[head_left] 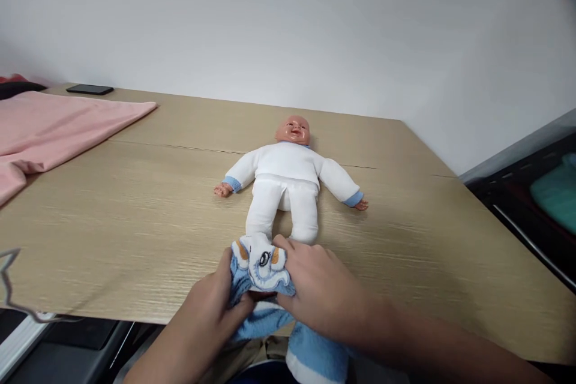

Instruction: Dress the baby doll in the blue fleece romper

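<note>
A baby doll (288,159) lies face up on the wooden table with its arms spread and its head away from me. Its body is white cloth, with light blue cuffs at the wrists. At the doll's feet, both my hands grip a fluffy blue and white doll garment (261,264) with an embroidered animal face on it. My left hand (211,300) pinches its left side, the thumb underneath. My right hand (315,282) is closed on the right side. Another part of the garment hangs over the table's near edge below my right wrist. The doll's feet are hidden behind the garment and my hands.
Pink cloth (58,126) lies on the table (171,210) at the left, with a black phone (90,89) behind it. A bent grey strip (9,282) shows at the left edge. To the right, beyond the table, is a dark frame with teal fabric (555,192).
</note>
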A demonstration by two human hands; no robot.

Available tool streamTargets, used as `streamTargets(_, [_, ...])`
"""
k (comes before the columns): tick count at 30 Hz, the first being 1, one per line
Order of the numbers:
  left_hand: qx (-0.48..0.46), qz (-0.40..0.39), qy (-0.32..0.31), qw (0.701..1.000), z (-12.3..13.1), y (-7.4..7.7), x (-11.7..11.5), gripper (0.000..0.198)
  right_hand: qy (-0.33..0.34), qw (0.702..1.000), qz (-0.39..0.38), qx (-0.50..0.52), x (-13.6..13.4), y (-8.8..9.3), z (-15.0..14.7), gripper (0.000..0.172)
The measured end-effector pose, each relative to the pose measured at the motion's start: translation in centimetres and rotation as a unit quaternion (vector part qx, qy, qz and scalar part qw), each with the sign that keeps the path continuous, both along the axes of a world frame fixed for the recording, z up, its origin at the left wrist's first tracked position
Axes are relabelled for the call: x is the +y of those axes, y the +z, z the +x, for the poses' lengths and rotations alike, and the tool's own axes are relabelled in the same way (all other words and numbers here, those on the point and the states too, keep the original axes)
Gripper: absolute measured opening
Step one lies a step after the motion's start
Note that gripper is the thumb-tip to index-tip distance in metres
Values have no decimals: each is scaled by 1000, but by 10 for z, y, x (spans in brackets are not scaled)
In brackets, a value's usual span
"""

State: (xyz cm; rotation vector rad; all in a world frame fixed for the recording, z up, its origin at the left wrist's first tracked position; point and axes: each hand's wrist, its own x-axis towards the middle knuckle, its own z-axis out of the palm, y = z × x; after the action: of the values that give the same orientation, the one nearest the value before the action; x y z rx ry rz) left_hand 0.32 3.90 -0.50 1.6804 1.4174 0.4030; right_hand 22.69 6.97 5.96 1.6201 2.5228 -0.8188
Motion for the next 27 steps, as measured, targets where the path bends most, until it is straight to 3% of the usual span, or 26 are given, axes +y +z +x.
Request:
streamTargets(4, [53,8,-40,998,-3,-3,4,32,-14,999,-11,-38,-4,-3,-10,50])
streamTargets(9, [-12,81,-43,996,-4,-11,-1,36,-3,999,-35,-12,-8,-13,-5,50])
streamTargets(15, [-46,168,-15,985,-6,-20,-10,42,-31,989,-38,142,-9,-30,11,57])
streamTargets(21, [-127,121,13,984,-12,-26,-3,47,-60,969,-11,239,-11,-44,21,77])
streamTargets(27, [-109,136,-15,985,-18,-21,18,31,3,964,68,256,-4,-47,28,57])
